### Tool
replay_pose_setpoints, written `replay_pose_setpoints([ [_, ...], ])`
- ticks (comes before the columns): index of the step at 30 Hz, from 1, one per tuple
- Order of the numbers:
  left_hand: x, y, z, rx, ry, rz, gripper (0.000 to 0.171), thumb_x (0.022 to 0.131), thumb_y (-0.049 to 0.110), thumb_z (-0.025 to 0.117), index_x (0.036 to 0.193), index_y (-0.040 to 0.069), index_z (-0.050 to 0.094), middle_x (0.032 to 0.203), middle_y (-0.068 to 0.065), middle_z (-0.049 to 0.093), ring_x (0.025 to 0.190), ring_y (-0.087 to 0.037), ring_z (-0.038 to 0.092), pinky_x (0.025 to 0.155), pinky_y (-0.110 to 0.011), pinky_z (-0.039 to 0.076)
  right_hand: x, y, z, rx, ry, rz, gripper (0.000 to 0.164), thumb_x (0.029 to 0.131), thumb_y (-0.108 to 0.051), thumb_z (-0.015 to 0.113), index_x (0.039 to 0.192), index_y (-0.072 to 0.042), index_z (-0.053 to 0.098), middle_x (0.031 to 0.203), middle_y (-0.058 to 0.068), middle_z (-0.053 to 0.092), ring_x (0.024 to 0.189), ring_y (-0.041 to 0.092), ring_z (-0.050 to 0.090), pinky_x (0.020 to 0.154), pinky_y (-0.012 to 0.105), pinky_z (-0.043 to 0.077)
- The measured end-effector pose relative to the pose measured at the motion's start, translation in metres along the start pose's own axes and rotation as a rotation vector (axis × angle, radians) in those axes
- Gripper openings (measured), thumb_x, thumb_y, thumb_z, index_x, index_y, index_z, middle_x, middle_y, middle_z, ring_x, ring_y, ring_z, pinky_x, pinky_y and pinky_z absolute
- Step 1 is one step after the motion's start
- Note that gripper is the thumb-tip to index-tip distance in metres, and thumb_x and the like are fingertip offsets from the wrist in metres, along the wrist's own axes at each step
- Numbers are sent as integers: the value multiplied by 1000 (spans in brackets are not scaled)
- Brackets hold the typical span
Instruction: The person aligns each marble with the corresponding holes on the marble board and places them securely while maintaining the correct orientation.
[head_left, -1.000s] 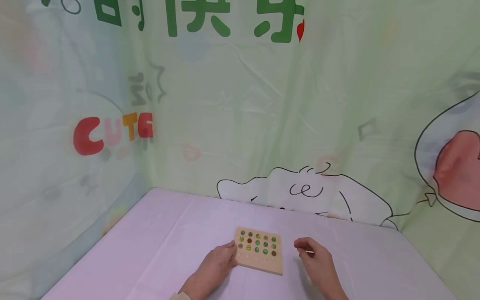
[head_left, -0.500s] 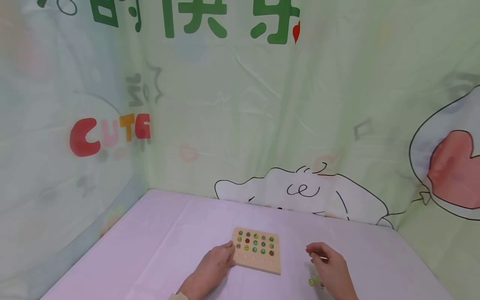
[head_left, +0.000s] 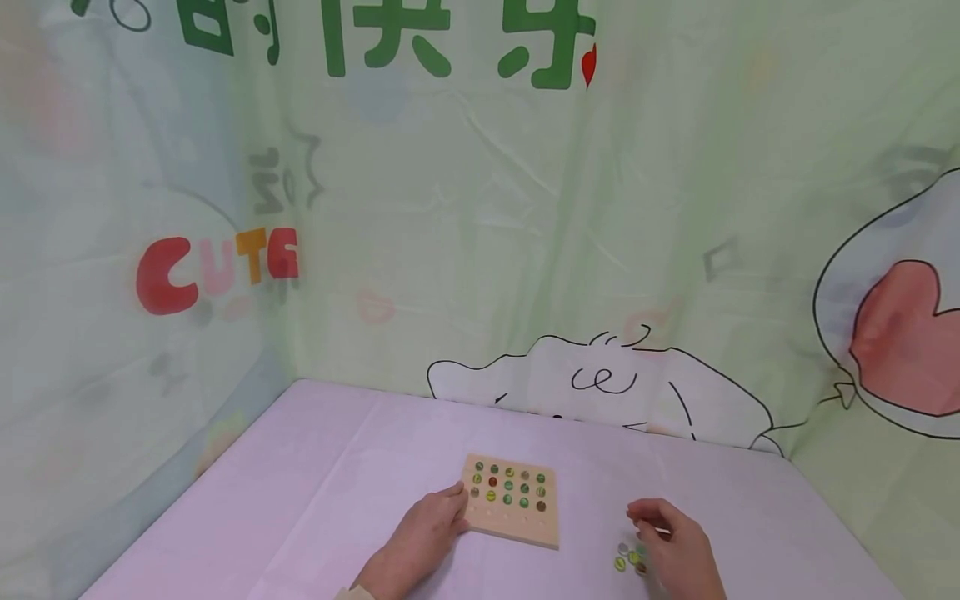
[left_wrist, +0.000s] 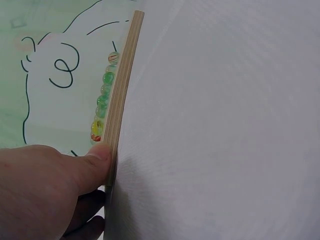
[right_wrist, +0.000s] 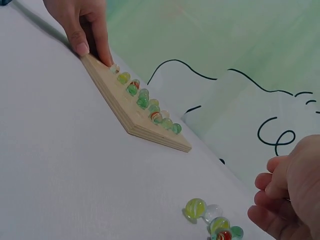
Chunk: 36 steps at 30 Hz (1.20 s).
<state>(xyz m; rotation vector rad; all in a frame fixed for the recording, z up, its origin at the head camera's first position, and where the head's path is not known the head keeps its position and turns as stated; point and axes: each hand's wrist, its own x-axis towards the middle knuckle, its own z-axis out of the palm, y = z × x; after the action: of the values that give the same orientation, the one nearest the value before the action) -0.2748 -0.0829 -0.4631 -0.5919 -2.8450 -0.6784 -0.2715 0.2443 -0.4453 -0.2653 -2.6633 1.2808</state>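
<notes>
Left hand clamped on the wooden marble board; right hand beside the loose marbles.
Head view, clock taken from the board's centre: the wooden marble board (head_left: 517, 527) rests on the lilac tablecloth (head_left: 345, 483), seated glass marbles (head_left: 508, 485) in three rows of five, a row of hollows along its 6 o'clock edge. The left hand (head_left: 426, 532) grips the 9 o'clock edge between thumb and fingers. The right hand (head_left: 677, 546), at between 3 and 4 o'clock, has fingers loosely bent, thumb tip slightly apart from forefinger. At least five loose marbles (head_left: 633, 557) lie clustered at 4 o'clock. A printed curtain (head_left: 480, 208) hangs at 12 o'clock.
</notes>
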Motion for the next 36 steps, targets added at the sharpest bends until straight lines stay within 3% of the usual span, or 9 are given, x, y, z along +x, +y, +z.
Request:
replay_pose_setpoints([
  [5, 0, 0, 0, 3, -5, -4, 34, 88, 20, 72, 117, 6, 64, 137, -19, 60, 123, -30, 62, 97, -36, 59, 0, 7, 0, -10, 4, 56, 22, 90, 7, 55, 109, 1, 65, 105, 17, 70, 93, 25, 64, 76, 40, 59],
  [13, -1, 0, 0, 10, -1, 2, 36, 88, 20, 73, 120, 5, 63, 136, -19, 61, 123, -30, 63, 96, -36, 59, 4, 20, -1, -24, -46, 68, 24, 89, 8, 58, 111, 2, 64, 105, 15, 70, 95, 27, 64, 77, 39, 57],
  [28, 0, 0, 0, 16, 7, 17, 30, 88, 20, 72, 113, 6, 64, 135, -20, 61, 121, -31, 64, 94, -36, 60, 5, 32, -1, -63, -138, 36, 29, 82, 7, 61, 110, 2, 66, 102, 11, 71, 89, 19, 63, 77, 34, 58],
  [36, -1, 0, 1, 29, 22, 29, 30, 87, 20, 73, 112, 6, 64, 134, -21, 62, 120, -31, 64, 94, -36, 60, 5, 34, -1, -53, -143, 13, 26, 81, 5, 66, 107, 1, 67, 99, 7, 72, 83, 16, 62, 68, 28, 55],
])
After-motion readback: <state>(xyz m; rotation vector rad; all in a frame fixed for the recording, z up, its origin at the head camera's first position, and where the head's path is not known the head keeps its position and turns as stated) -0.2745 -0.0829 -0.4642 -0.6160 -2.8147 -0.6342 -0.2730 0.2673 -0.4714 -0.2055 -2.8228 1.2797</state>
